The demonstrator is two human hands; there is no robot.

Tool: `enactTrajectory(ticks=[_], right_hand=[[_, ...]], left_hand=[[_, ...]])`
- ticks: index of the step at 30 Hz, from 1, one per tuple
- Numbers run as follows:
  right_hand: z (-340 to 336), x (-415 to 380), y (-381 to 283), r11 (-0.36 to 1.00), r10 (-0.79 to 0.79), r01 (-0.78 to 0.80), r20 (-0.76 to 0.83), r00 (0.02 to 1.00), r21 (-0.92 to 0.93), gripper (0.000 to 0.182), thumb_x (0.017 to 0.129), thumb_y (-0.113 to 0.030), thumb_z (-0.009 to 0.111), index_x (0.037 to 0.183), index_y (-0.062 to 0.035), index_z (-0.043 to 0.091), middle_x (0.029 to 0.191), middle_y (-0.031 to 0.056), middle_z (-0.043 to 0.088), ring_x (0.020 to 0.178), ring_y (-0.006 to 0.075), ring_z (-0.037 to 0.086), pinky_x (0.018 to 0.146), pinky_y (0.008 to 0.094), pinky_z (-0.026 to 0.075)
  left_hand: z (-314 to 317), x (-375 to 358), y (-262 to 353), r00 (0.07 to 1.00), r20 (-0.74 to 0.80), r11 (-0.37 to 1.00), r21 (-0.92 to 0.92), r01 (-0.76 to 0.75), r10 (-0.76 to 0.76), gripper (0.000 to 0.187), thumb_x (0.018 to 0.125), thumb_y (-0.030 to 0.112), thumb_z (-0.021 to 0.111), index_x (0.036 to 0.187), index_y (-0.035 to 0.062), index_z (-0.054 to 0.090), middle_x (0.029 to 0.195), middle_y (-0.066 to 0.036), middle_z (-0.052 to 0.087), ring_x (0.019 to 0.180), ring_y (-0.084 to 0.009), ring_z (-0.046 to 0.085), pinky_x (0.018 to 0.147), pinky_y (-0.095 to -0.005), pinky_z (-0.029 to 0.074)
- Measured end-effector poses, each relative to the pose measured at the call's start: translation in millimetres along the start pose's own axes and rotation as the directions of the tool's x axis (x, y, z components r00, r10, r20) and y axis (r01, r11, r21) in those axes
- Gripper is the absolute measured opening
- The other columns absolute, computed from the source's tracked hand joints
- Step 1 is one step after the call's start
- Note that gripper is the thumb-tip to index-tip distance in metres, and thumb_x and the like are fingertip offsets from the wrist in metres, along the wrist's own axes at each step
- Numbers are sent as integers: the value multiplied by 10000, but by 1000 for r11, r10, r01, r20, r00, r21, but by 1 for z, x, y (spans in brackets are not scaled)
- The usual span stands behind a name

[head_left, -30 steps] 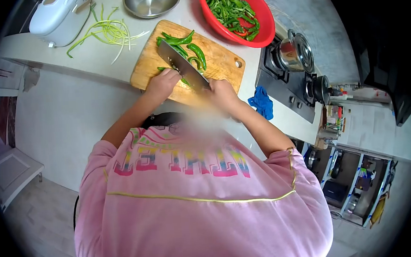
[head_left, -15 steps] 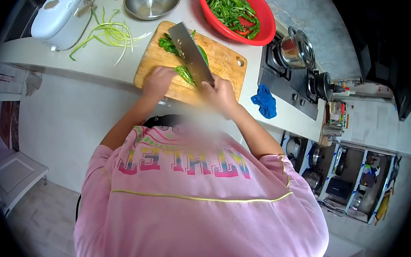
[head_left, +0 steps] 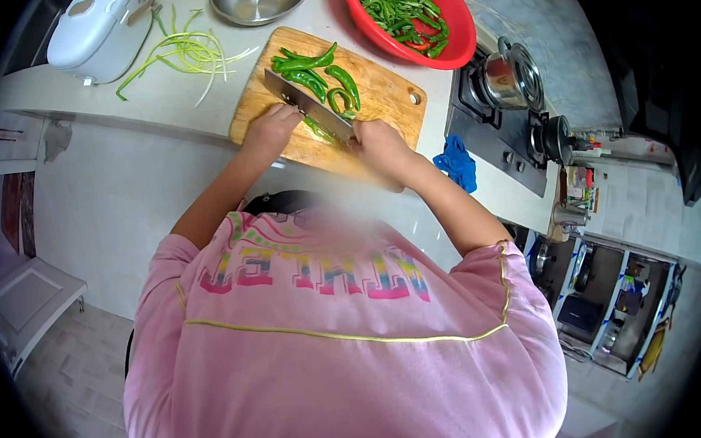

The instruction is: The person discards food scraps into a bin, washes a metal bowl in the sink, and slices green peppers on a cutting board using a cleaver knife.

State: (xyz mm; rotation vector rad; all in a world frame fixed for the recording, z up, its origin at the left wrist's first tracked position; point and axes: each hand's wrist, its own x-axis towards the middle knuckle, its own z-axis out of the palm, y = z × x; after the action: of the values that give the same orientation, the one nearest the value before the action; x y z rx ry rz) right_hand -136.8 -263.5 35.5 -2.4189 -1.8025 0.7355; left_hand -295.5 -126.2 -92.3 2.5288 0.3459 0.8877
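Note:
My right hand [head_left: 380, 146] is closed round the handle of a wide cleaver [head_left: 309, 104], whose blade reaches to the upper left over a wooden cutting board [head_left: 392, 108]. Cut green pepper [head_left: 319, 130] lies on the board along the blade's near side. At the board's left edge, my left hand [head_left: 271, 133] has its fingers bent together by the blade and the pepper; what they pinch is hidden. Several whole green peppers [head_left: 345, 83] rest beyond the blade.
A red bowl [head_left: 462, 27] of cut peppers and a steel bowl [head_left: 259, 1] stand behind the board. Stringy green stalks [head_left: 189, 54] and a white appliance [head_left: 100, 35] are at left. At right are a blue cloth [head_left: 456, 163], a gas stove [head_left: 494, 142] and a steel pot [head_left: 512, 77].
The cleaver has gone from steeply raised to lower and more slanted, uncovering the whole peppers behind it. My left hand has moved slightly, its fingers now at the blade.

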Motion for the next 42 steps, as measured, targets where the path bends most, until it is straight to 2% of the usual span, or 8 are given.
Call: enactTrajectory(ticks=[8,12,17,21,29,32,38,42], right_hand=[[35,8,4,996,33,-17,-173,984,92,156,791,-160,578,811,-5,582,716,234,607,711,389,618,660,484,492],[41,-17,27,854,214,-4,-345,914,520,219,813,-174,612,965,-18,625,667,198,594,582,338,581,576,406,468],[17,-57,35,682,471,-158,-263,842,714,188,845,-126,619,938,37,607,578,86,572,438,126,519,436,306,424],[18,-72,47,585,557,-157,-254,791,796,162,845,-108,623,900,43,600,568,46,553,408,99,501,387,276,406],[25,-99,61,527,631,-114,-299,716,842,134,842,-93,628,813,26,573,556,8,507,376,85,468,351,258,360],[27,-110,61,531,639,-116,-306,706,840,138,843,-95,630,810,26,574,557,7,506,376,82,464,352,255,359],[29,-120,59,510,631,-115,-280,723,852,136,848,-94,616,847,36,576,555,32,532,391,91,482,369,262,378],[28,-125,60,532,629,-135,-283,724,836,139,848,-93,612,865,43,586,568,38,544,392,95,485,372,261,382]], left_hand=[[1,2,0,999,-31,1000,2,-11,11,185,753,62,518,902,92,624,909,-17,591,892,-199,575,697,-311,508],[-2,7,-6,999,30,999,-4,-38,39,158,747,68,524,871,103,616,871,-27,574,867,-202,572,674,-317,502],[4,13,4,996,57,997,0,-72,72,101,748,85,542,838,106,582,815,-40,537,850,-213,557,651,-329,493],[27,30,23,990,115,996,-26,-83,86,63,777,121,558,837,106,568,827,-50,526,868,-229,543,680,-342,483],[59,66,58,977,189,993,-82,-84,98,97,796,133,604,872,85,568,898,-70,545,907,-260,531,748,-360,469],[65,94,41,997,-34,998,-16,-67,67,153,781,112,634,924,71,594,894,-95,565,872,-280,545,753,-374,472],[88,120,13,967,249,997,68,37,-53,154,737,76,656,882,52,612,879,-113,591,857,-306,555,782,-397,456],[29,124,33,987,55,987,-59,-150,153,135,734,41,608,868,46,619,866,-100,586,867,-285,552,742,-370,467]])
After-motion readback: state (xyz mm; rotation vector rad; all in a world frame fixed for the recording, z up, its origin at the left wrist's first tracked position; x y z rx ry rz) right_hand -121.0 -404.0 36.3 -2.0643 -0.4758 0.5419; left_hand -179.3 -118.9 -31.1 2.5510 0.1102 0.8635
